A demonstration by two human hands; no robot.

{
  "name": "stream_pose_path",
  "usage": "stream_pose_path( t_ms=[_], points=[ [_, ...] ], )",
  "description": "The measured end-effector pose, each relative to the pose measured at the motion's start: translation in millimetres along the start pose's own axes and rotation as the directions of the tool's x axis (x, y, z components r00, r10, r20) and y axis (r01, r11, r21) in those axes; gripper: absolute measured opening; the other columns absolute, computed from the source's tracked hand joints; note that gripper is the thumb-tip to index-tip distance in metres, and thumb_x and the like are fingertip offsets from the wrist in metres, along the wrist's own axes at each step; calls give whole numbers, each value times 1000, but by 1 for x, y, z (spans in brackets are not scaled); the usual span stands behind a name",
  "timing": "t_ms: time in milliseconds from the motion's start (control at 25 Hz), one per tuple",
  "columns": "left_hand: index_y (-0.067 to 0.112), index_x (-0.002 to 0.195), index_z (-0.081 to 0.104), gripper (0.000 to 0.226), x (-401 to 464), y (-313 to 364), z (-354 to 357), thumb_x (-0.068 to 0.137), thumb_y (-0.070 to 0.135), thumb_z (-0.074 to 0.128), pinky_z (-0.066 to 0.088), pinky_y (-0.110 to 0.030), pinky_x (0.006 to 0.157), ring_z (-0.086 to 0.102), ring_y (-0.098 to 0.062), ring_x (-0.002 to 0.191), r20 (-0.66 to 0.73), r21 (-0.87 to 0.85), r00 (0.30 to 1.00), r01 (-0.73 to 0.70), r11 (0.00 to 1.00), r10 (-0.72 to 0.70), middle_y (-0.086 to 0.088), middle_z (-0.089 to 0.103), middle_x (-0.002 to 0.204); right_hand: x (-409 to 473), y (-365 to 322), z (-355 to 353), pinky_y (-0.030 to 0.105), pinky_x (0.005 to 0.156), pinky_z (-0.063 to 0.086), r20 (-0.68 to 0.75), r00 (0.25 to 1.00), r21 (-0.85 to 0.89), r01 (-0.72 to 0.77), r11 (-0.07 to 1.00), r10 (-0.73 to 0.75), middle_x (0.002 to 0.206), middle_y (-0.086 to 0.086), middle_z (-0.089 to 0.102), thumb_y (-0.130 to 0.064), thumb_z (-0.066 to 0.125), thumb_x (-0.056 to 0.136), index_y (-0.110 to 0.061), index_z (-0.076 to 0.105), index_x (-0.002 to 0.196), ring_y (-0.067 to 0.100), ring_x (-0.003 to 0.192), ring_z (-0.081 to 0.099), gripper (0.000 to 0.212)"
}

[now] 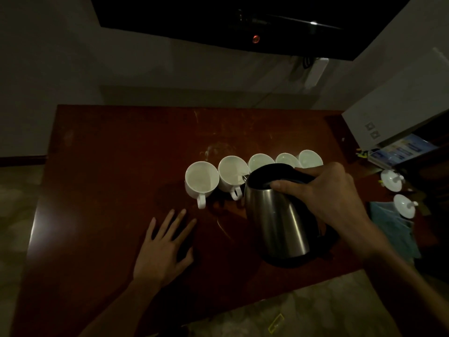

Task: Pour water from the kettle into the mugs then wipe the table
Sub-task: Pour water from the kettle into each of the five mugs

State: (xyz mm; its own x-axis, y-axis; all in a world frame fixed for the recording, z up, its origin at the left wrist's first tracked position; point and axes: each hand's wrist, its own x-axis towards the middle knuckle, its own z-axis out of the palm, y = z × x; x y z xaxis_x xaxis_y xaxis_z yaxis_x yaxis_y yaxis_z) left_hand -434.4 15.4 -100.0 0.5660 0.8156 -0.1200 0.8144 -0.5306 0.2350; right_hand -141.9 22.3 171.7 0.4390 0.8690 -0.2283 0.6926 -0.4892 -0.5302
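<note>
A steel kettle tips over the second of five white mugs on a dark red table.

Nearest, the left hand (162,249) lies flat on the reddish-brown wooden table (109,166), fingers straight and spread, holding nothing. The right hand (325,193) grasps the black handle of the brushed-steel kettle (279,220), which leans left with its spout over the rim of the second mug (232,172). Five white ceramic mugs stand in a touching row; the leftmost mug (201,177) shows a pale inside, and whether any holds water is hard to tell in the dim light. The kettle hides part of the third mug (260,161). At the right edge sit two white lids (391,180) and a teal cloth (393,227). Bare tabletop lies left of and behind the mugs. A dark screen (218,20) hangs on the far wall.
</note>
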Motion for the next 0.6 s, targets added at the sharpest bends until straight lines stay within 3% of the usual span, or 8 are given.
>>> stream_pose_path(
  t_ms=[200,400,600],
  points=[
    [37,158,24,73,0,2,0,92,64,39,8,-57,119,9,-25,155,-12,-11,1000,2,1000,-2,-1,16,168,1,4,0,42,74,62,-2,1000,-14,-4,1000,4,83,-9,72,-63,81,59,-33,73,100,11,78,71,52],
    [38,159,21,73,1,0,1,93,66,37,3,-55,121,5,-24,155,-15,-14,1000,-4,1000,4,0,13,168,3,3,0,34,72,61,25,1000,-41,-4,999,5,84,-10,70,-59,83,64,-27,74,115,4,77,67,61],
    [35,158,27,72,-1,1,1,92,63,39,11,-58,120,9,-25,155,-30,-35,1000,-3,999,2,-1,17,167,5,5,3,37,72,63,14,1000,-49,-18,999,19,90,-8,75,-65,81,60,-28,75,115,6,77,69,66]
  ],
)
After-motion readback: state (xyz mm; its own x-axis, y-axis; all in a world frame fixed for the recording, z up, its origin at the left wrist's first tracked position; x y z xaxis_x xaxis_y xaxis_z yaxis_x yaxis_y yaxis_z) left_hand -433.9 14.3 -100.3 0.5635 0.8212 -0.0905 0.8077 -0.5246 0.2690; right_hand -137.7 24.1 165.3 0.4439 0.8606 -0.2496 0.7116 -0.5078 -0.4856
